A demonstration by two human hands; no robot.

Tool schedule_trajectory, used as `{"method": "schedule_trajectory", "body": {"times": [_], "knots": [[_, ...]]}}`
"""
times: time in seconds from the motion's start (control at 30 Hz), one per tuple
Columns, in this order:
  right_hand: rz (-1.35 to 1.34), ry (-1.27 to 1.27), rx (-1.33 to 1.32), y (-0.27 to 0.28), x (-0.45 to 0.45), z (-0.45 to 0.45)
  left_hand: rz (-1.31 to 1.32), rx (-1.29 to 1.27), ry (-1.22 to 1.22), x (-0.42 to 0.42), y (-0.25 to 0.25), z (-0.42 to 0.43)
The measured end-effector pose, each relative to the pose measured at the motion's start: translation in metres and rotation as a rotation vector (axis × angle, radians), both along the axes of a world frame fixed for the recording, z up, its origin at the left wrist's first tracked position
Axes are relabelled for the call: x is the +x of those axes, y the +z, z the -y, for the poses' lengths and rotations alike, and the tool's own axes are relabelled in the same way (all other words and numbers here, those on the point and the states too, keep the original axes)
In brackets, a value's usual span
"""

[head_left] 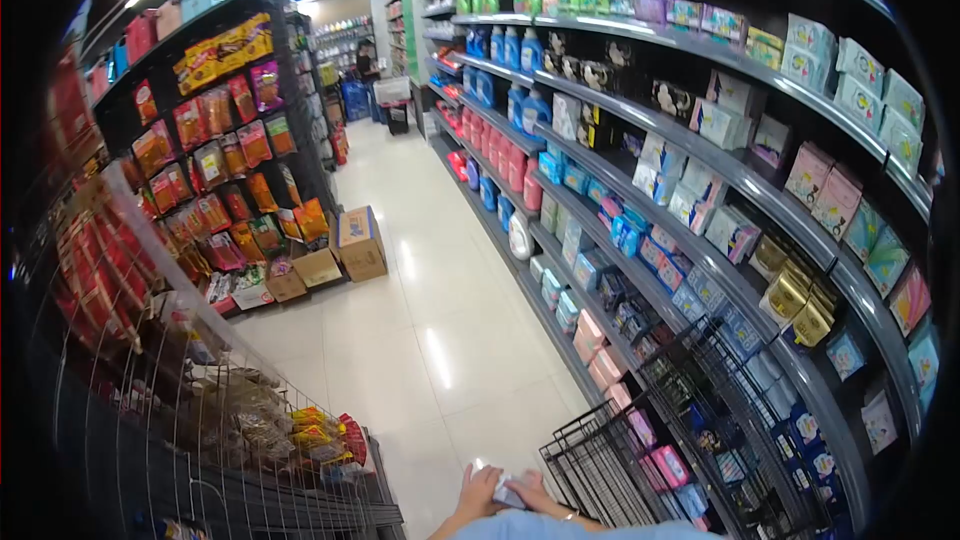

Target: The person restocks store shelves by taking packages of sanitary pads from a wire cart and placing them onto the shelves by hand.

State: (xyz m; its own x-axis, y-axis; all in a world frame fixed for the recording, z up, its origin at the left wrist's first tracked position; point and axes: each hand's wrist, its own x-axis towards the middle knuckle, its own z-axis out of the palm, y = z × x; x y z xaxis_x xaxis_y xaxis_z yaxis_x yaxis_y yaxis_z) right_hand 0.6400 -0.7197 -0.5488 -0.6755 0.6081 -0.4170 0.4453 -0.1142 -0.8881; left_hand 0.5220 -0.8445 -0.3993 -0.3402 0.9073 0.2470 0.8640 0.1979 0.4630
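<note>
Low in the head view, close to the body, my left hand [480, 492] and my right hand [537, 492] are near each other. Between them is a small whitish item [507, 490], with the fingers of both hands closed on it. What the item is cannot be made out. Just right of my right hand stands a black wire basket [600, 455]. Light blue clothing lies below the hands.
Shelves [690, 145] of packets and bottles line the right side. On the left are a rack of snack bags [215, 135], a wire bin [240, 460] and cardboard boxes [360, 243]. A person [367, 60] stands far down the tiled aisle [420, 320], by a cart.
</note>
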Motion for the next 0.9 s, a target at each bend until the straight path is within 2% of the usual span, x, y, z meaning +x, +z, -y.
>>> {"method": "schedule_trajectory", "body": {"times": [0.03,0.07,0.1,0.13,0.17,0.2,0.27,0.33,0.37,0.4,0.53,0.7,0.9], "knots": [[0.044,-0.029,0.073,-0.003,-0.008,-0.011,0.045,0.033,0.018,-0.010,0.000,-0.010],[0.012,-0.042,0.019,-0.008,-0.014,-0.024,0.091,0.062,0.042,-0.017,0.000,-0.016],[-0.019,-0.056,-0.036,-0.005,-0.021,-0.038,0.241,-0.055,0.097,-0.031,0.024,-0.030],[-0.129,-0.074,-0.256,0.104,-0.034,-0.050,0.388,-0.168,0.163,-0.043,0.044,-0.044],[-0.209,-0.089,-0.400,0.132,-0.046,-0.066,0.622,0.004,0.378,-0.049,0.028,-0.053],[-0.240,-0.045,-0.405,0.149,-0.061,-0.085,0.843,0.186,0.607,-0.057,0.019,-0.063],[-0.436,0.009,-0.387,0.159,-0.098,-0.111,0.914,0.392,0.779,-0.084,0.017,-0.086],[-0.475,0.160,-0.241,0.186,-0.132,-0.130,1.010,0.510,0.820,-0.114,0.027,-0.106],[-0.461,0.212,-0.289,0.193,-0.148,-0.139,1.000,0.509,0.832,-0.129,0.027,-0.113],[-0.497,0.236,-0.182,0.190,-0.163,-0.143,0.992,0.507,0.845,-0.141,0.027,-0.117],[-0.499,0.288,-0.120,0.196,-0.223,-0.165,1.151,0.675,0.855,-0.178,0.057,-0.131],[-0.407,0.307,-0.200,0.178,-0.303,-0.187,1.249,0.773,0.867,-0.254,0.054,-0.147],[-0.370,0.109,-0.165,0.173,-0.419,-0.221,1.272,0.653,0.676,-0.402,0.038,-0.202]]}}
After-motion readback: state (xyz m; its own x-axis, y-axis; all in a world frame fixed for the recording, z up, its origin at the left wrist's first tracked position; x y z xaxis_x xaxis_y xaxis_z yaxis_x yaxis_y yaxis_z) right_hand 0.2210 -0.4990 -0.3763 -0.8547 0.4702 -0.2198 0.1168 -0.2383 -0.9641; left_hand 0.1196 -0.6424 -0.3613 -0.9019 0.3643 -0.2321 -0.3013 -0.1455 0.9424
